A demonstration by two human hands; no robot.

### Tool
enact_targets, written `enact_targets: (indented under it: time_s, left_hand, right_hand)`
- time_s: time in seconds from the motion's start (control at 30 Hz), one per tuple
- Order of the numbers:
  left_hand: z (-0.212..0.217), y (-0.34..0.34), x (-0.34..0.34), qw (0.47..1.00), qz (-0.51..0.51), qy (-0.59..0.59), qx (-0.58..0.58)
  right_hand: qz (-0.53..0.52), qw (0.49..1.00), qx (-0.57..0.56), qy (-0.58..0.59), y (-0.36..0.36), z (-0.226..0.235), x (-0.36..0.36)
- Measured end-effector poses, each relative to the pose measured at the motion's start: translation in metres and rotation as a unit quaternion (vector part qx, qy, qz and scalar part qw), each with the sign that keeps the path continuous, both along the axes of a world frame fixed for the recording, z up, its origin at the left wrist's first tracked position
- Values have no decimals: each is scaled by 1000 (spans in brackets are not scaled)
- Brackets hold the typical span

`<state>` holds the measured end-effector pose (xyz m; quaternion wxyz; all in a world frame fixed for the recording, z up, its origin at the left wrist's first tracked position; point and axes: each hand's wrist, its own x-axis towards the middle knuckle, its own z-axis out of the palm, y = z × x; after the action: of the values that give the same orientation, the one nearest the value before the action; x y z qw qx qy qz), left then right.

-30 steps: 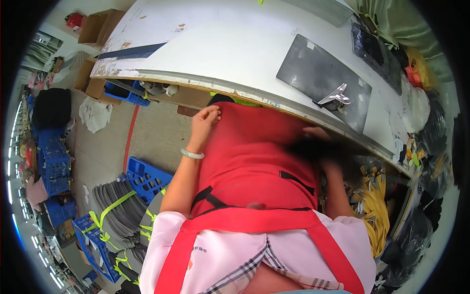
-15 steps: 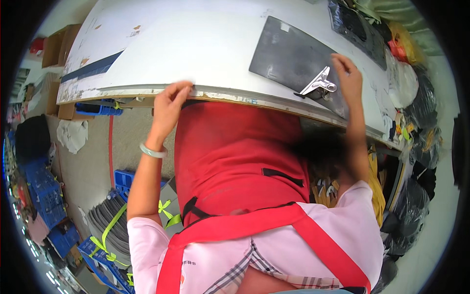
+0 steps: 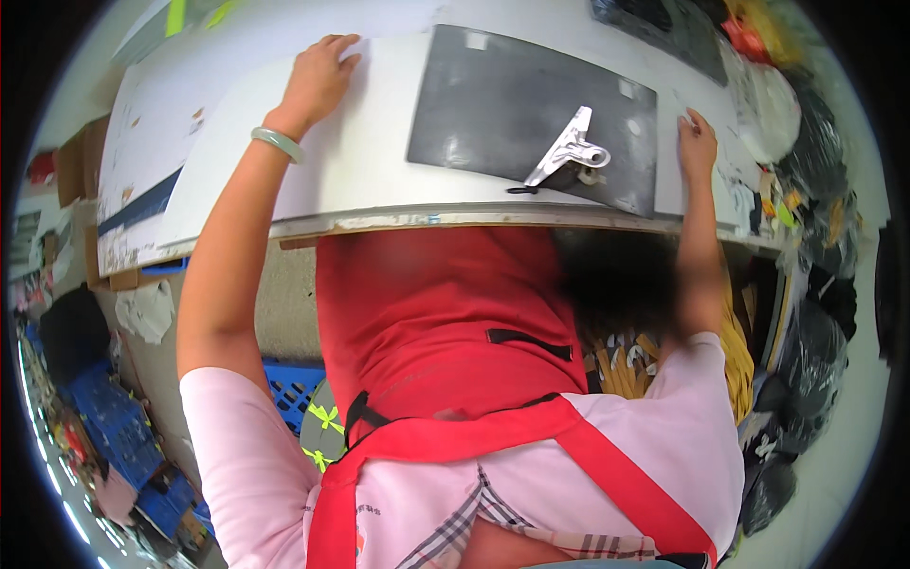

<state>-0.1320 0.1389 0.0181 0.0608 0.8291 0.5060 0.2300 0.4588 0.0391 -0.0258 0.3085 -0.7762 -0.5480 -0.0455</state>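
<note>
Dark board (image 3: pixel 493 104): lies flat on the broad white sheet (image 3: pixel 379 123), between the two hands, reaching close to the near edge of the white table (image 3: pixel 142 100); apparently touched by neither hand.
Long axis of the board: runs mostly left to right, slanting toward the body at the right end.
Silver clip (image 3: pixel 569 152): rests aslant on the right half of the board, with a black end at about the board's near edge.
Left hand (image 3: pixel 322 78): reaches over the far part of the sheet, a clear gap short of the board's left side; bends fingers gently rightward, thumb only narrowly parted; shows nothing held, though impossible to judge whether pinching the sheet.
Right hand (image 3: pixel 698 147): sits just beside the board's right edge; points lightly bent fingers away from the body, narrowly spread; shows no object between, any grip too unclear to confirm.
Way to the board: rightward and slightly bodyward from the left fingertips; leftward from the right ones.
Nearer hand: the right, by a plain margin.
Around the table: dark blue strip (image 3: pixel 142 204) at far left, black plastic bags (image 3: pixel 820 166) along the right, red apron (image 3: pixel 436 313) below the near edge.
</note>
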Motion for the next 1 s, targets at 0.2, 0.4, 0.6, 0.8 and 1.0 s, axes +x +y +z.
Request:
enact_targets:
  time_s: [0.2, 0.4, 0.6, 0.8, 1.0]
  left_hand:
    - [-23, 48, 26, 995, 11, 33, -98]
    - [-16, 51, 50, 983, 21, 39, -178]
    - [-22, 41, 42, 988, 21, 14, -155]
    - [-32, 46, 38, 993, 18, 57, -106]
    - [-4, 27, 64, 986, 42, 83, -136]
  right_hand:
    - [-80, 990, -108, 42, -19, -4, 56]
    - [-36, 993, -93, 69, -32, -4, 55]
    - [-25, 992, -109, 59, -35, 1, 48]
    - [-44, 991, -111, -58, -37, -5, 46]
    - [-17, 995, -94, -1, -41, -9, 56]
